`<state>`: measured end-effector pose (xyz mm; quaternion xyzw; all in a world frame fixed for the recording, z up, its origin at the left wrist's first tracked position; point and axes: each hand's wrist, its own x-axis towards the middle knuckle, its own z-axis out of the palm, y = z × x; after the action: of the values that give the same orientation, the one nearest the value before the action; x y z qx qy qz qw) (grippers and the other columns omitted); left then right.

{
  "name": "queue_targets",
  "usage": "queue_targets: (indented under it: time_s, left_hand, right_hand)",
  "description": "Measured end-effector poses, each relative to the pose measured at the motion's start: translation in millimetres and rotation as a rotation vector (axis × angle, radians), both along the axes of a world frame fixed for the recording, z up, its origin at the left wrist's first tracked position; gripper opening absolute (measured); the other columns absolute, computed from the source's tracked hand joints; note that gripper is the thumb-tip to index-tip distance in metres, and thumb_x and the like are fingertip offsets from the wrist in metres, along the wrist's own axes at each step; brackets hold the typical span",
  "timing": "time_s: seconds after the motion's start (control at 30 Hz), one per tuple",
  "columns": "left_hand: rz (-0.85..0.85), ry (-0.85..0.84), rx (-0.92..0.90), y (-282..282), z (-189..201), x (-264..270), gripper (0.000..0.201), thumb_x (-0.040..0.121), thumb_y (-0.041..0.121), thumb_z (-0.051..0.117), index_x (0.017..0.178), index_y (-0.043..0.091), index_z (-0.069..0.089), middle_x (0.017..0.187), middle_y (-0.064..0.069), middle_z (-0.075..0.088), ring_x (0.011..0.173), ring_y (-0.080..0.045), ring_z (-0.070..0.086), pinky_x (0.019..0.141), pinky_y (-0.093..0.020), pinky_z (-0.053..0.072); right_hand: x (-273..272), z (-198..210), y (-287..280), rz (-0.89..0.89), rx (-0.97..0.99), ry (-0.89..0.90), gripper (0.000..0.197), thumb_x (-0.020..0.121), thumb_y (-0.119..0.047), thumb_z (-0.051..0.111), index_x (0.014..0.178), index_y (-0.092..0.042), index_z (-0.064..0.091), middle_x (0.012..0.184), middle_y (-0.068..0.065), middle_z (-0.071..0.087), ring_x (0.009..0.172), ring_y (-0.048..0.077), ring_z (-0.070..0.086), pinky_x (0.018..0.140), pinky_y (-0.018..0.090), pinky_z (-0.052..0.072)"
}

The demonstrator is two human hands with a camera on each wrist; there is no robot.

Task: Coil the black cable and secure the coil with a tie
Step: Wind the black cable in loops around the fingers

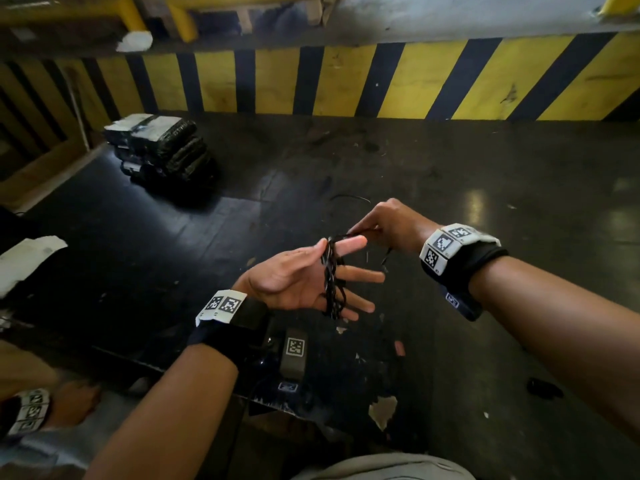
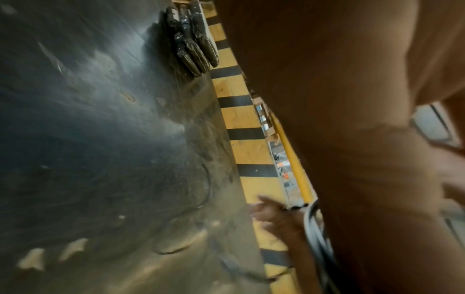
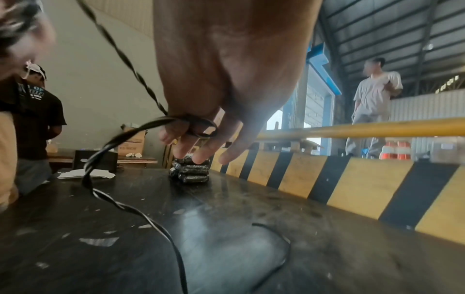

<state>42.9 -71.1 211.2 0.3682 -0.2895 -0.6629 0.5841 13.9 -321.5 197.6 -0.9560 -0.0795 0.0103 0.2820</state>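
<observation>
Cable (image 1: 330, 275) wound round straight fingers (image 1: 360, 273) of flat left hand (image 1: 294, 282), free end pinched by right hand (image 1: 388, 223); best kept taut, each turn laid beside the last.

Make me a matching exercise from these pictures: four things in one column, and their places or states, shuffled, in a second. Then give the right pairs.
Things:
1. black cable
2. left hand
3. right hand
4. stack of black bundles

States or places:
A. pinches a strand of cable
B. sits on the table near the striped barrier
C. wound in loops round straight fingers
D. palm up, fingers straight

Pairs: 1-C, 2-D, 3-A, 4-B
</observation>
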Motion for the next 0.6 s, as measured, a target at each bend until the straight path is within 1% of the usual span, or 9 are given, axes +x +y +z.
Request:
queue_targets:
  time_s: [0.03, 0.1, 0.17, 0.23, 0.3, 0.33, 0.4, 0.5, 0.6]
  left_hand:
    - [0.004, -0.003, -0.034, -0.7, 4.5, 1.1, 0.048, 0.101, 0.050, 0.044, 0.148, 0.038, 0.048, 0.163, -0.033, 0.013, 0.139, -0.070, 0.015, 0.113, -0.072, 0.018]
    - [0.025, -0.011, -0.083, -3.4, 12.3, 4.3, 0.047, 0.101, 0.051, 0.043, 0.146, 0.038, 0.050, 0.163, -0.032, 0.015, 0.137, -0.071, 0.018, 0.112, -0.068, 0.026]
    - [0.048, -0.025, -0.100, -6.7, 16.4, 8.8, 0.047, 0.101, 0.050, 0.044, 0.145, 0.038, 0.051, 0.161, -0.031, 0.020, 0.136, -0.072, 0.019, 0.112, -0.069, 0.026]
    - [0.086, -0.033, -0.101, -11.0, 16.1, 14.3, 0.048, 0.102, 0.049, 0.039, 0.147, 0.037, 0.049, 0.162, -0.031, 0.019, 0.137, -0.072, 0.014, 0.113, -0.076, 0.014]
    - [0.137, -0.044, -0.091, -15.0, 12.4, 22.1, 0.049, 0.102, 0.049, 0.034, 0.148, 0.038, 0.045, 0.163, -0.032, 0.019, 0.139, -0.070, 0.013, 0.112, -0.079, 0.005]
    - [0.164, -0.047, -0.083, -16.6, 10.5, 26.3, 0.049, 0.101, 0.049, 0.036, 0.149, 0.039, 0.044, 0.162, -0.032, 0.020, 0.139, -0.069, 0.016, 0.113, -0.078, 0.010]
    - [0.226, -0.036, -0.074, -16.5, 4.7, 35.9, 0.051, 0.100, 0.051, 0.044, 0.150, 0.040, 0.042, 0.161, -0.033, 0.023, 0.137, -0.069, 0.022, 0.113, -0.070, 0.028]
    - [0.326, -0.026, -0.045, -12.0, -7.6, 48.6, 0.056, 0.097, 0.053, 0.048, 0.152, 0.043, 0.038, 0.157, -0.032, 0.032, 0.135, -0.069, 0.029, 0.109, -0.062, 0.040]
    - [0.404, -0.039, 0.004, -9.0, -20.7, 54.7, 0.053, 0.099, 0.052, 0.039, 0.151, 0.042, 0.040, 0.155, -0.032, 0.036, 0.132, -0.066, 0.034, 0.107, -0.061, 0.042]
  right_hand:
    - [-4.8, -3.7, 4.8, 0.003, -0.006, 0.008, 0.016, 0.090, -0.021, 0.075, 0.104, -0.024, 0.081, 0.094, -0.010, 0.080, 0.079, -0.007, 0.068, 0.073, 0.009, 0.049]
    - [-15.4, -15.6, 12.9, -0.027, 0.036, 0.068, 0.013, 0.092, -0.019, 0.071, 0.097, -0.024, 0.083, 0.069, -0.019, 0.072, 0.063, -0.008, 0.063, 0.068, 0.023, 0.046]
    - [-27.4, -27.5, 26.0, -0.046, 0.199, 0.154, 0.019, 0.094, -0.017, 0.068, 0.087, -0.029, 0.081, 0.053, -0.027, 0.062, 0.056, -0.012, 0.059, 0.067, 0.021, 0.042]
    - [-38.2, -36.6, 44.7, -0.009, 0.297, 0.167, 0.022, 0.095, -0.028, 0.065, 0.084, -0.045, 0.074, 0.062, -0.027, 0.067, 0.061, -0.007, 0.063, 0.067, 0.021, 0.047]
    - [-43.9, -43.3, 58.0, 0.008, 0.397, 0.208, 0.013, 0.094, -0.030, 0.066, 0.097, -0.042, 0.071, 0.087, -0.016, 0.074, 0.070, 0.002, 0.068, 0.071, 0.030, 0.056]
    - [-46.0, -46.0, 63.7, 0.000, 0.447, 0.242, 0.014, 0.096, -0.023, 0.067, 0.105, -0.032, 0.072, 0.098, -0.010, 0.076, 0.074, 0.006, 0.070, 0.072, 0.032, 0.059]
    - [-49.7, -49.5, 73.2, -0.008, 0.410, 0.264, 0.018, 0.097, -0.025, 0.066, 0.109, -0.020, 0.078, 0.094, -0.004, 0.077, 0.068, 0.013, 0.069, 0.065, 0.036, 0.060]
    - [-54.7, -51.9, 82.9, -0.002, 0.376, 0.285, 0.021, 0.099, -0.032, 0.062, 0.109, -0.023, 0.078, 0.085, 0.001, 0.077, 0.054, 0.006, 0.060, 0.050, 0.021, 0.049]
    - [-57.5, -50.9, 89.8, 0.013, 0.355, 0.273, 0.024, 0.100, -0.033, 0.060, 0.111, -0.021, 0.077, 0.083, 0.002, 0.078, 0.054, -0.002, 0.061, 0.055, 0.012, 0.045]
